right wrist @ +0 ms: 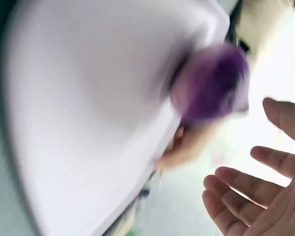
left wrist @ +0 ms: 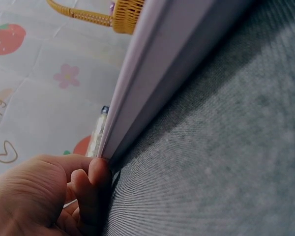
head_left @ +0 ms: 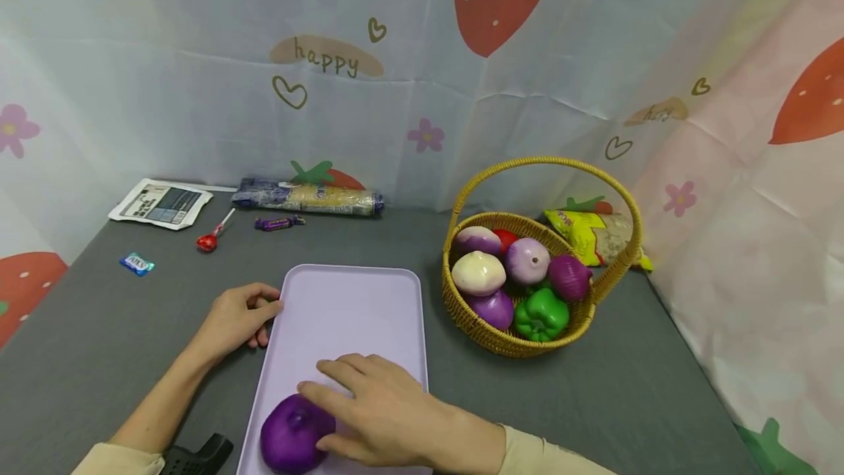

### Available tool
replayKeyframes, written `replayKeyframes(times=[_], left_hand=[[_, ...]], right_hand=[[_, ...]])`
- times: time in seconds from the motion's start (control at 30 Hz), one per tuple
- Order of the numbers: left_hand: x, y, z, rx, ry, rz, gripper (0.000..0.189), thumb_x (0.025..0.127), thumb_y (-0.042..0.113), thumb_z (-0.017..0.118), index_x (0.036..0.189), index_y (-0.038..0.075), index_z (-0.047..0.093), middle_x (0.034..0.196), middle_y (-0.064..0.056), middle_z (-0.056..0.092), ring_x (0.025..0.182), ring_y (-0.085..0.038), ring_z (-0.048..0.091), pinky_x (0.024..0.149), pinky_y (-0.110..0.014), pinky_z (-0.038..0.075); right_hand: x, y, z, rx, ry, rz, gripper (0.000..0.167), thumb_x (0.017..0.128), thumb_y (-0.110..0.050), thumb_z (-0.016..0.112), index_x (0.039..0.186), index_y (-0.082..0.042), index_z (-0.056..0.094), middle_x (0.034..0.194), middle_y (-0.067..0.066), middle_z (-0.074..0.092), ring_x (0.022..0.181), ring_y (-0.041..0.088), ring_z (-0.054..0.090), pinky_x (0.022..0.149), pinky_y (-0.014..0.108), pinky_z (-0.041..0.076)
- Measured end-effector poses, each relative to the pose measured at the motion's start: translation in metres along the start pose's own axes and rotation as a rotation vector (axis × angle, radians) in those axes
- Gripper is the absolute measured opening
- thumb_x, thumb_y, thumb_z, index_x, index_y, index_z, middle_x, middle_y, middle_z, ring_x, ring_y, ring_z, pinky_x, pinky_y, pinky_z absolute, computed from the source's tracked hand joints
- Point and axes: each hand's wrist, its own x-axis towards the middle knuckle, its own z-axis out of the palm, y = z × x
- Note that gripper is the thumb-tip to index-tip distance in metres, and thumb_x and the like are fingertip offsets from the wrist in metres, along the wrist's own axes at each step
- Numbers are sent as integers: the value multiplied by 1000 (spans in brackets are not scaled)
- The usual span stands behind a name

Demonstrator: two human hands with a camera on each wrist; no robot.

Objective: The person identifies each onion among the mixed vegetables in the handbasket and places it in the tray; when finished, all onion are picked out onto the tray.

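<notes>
A pale lilac tray (head_left: pixel 349 321) lies on the grey table, its long side pointing away from me. My left hand (head_left: pixel 239 319) pinches the tray's left rim between thumb and forefinger; the left wrist view shows the fingertips (left wrist: pixel 99 169) right at that edge. On the near left part of the tray sits a round purple onion (head_left: pixel 297 435) with a small nub on top. Just to its right, over the tray, my right hand (head_left: pixel 379 409) is spread with nothing in it. The right wrist view shows the fingers apart from the blurred onion (right wrist: pixel 211 83).
Right of the tray stands a yellow wicker basket (head_left: pixel 508 347) of onions and a green pepper (head_left: pixel 542 315). A yellow bag (head_left: pixel 587 233) lies behind it. Further left are a noodle pack (head_left: pixel 310 198), a white pouch (head_left: pixel 161 204), a red lollipop (head_left: pixel 207 242) and two small wrapped sweets (head_left: pixel 280 223).
</notes>
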Motion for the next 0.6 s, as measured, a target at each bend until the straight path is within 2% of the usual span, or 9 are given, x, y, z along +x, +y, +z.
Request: replayKeyframes(times=[0.13,0.23,0.33,0.4,0.47,0.6], left_hand=[[0,1,0,2,-4,1,31,95,19,62,116,-5,61,69,-7,62,46,-12,58,44,-29,51],[0,1,0,1,-4,5,31,95,19,62,116,-4,62,70,-7,63,47,-12,58,44,-29,51],[1,-1,0,1,-5,7,31,95,19,62,116,-4,62,70,-7,62,47,-12,58,44,-29,51],[1,-2,-1,1,-7,6,31,95,20,62,116,-4,62,70,-7,62,47,-12,58,44,-29,50],[1,-3,-1,-2,-10,4,32,96,20,62,116,-4,61,70,-7,61,47,-12,58,44,-29,50],[1,-4,-1,-6,-12,-5,31,96,20,61,116,-4,62,69,-7,61,47,-12,58,44,-29,51]], right_hand=[[-23,36,-11,25,111,161,51,90,-42,66,134,-18,56,128,1,63,116,16,61,95,32,52],[-48,70,-21,55,234,314,45,87,-31,71,128,-13,60,121,3,66,112,18,63,95,35,52],[-75,105,-29,37,369,449,41,83,-20,74,120,-6,63,113,9,69,104,24,65,90,40,54],[-93,125,-34,-1,426,546,39,82,-15,75,118,-2,64,112,14,68,103,30,65,87,45,55],[-109,143,-36,-50,443,643,40,82,-11,74,119,1,62,115,19,65,105,36,62,88,51,53],[-131,165,-35,-116,372,804,48,85,-10,71,128,5,55,123,29,57,112,47,55,92,59,47]])
